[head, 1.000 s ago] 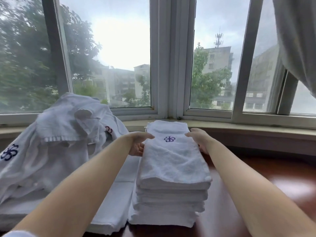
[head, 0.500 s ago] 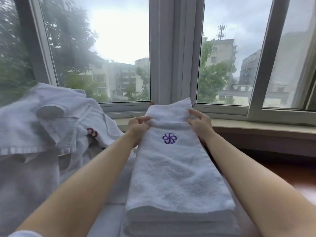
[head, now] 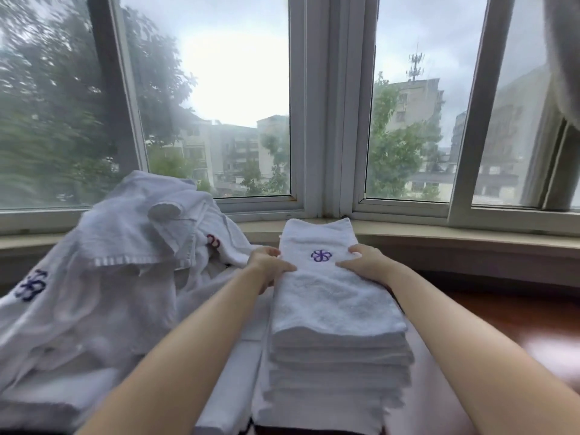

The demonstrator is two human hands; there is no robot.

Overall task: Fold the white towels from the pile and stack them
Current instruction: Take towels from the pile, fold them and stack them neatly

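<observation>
— What fills the frame?

— A bay window [head: 292, 98] across the far side, trees and apartment blocks outside under a grey sky, a pale sill [head: 439, 238] below it. A curtain [head: 565, 58] hangs at the far right.

— And nearer?

— At left, a loose pile of white towels [head: 103, 277], crumpled and unfolded, with a dark blue flower emblem [head: 30, 285] on one towel at its left edge. Right of centre stands the stack of folded towels [head: 339, 356], several layers high, on a reddish-brown wooden surface [head: 518, 324]. Between pile and stack lies a flat white cloth [head: 226, 387].

— Where is the newest towel?

— The top towel [head: 332, 296] lies on the stack, its far end reaching toward the sill, a purple flower emblem [head: 321, 255] facing up.

— The hands?

— Both arms reach in from the near edge. The left hand [head: 266, 266] holds the top towel's left edge, fingers curled round it. The right hand [head: 365, 263] rests on the towel's right side, fingers curved down onto the cloth and the thumb lying across the top; whether it grips or only presses, one cannot tell.
</observation>
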